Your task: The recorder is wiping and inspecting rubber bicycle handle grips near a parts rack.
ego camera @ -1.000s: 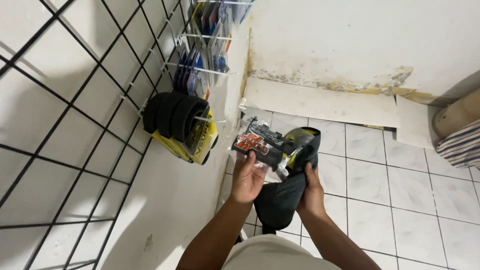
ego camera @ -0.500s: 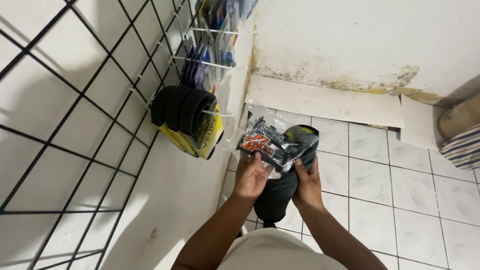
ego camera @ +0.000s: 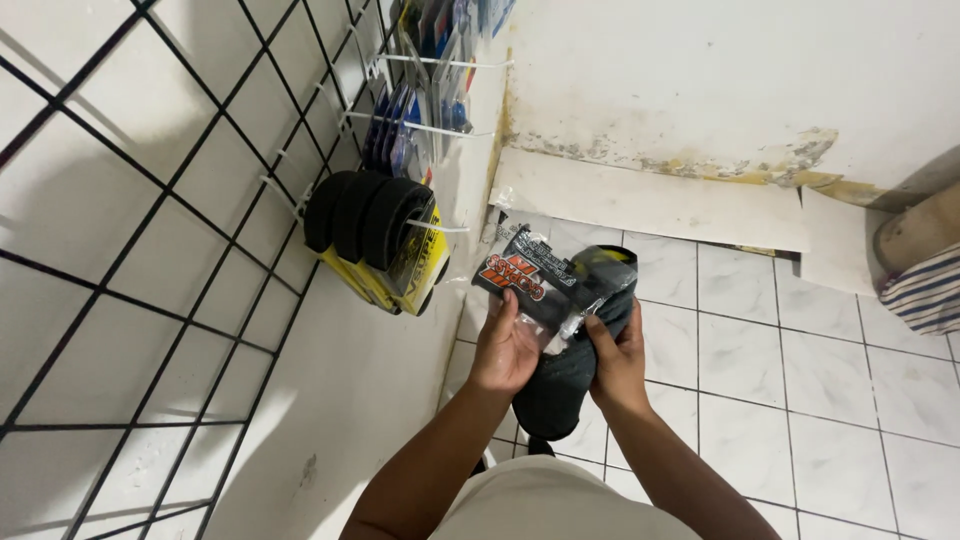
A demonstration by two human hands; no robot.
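Both hands are gripping a clear packet (ego camera: 540,285): left hand (ego camera: 505,350) clamped on its near edge, right hand (ego camera: 617,355) alongside, long axis slanting up-left toward black tyres (ego camera: 365,215) on hooks.

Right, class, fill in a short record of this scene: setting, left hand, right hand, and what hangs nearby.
setting: white wall with a black wire grid over a white tiled floor
left hand: grips a clear plastic packet with a dark item inside
right hand: holds the same packet and a dark cloth item beneath it
hanging nearby: black-and-yellow packaged goods and blue packets on white hooks
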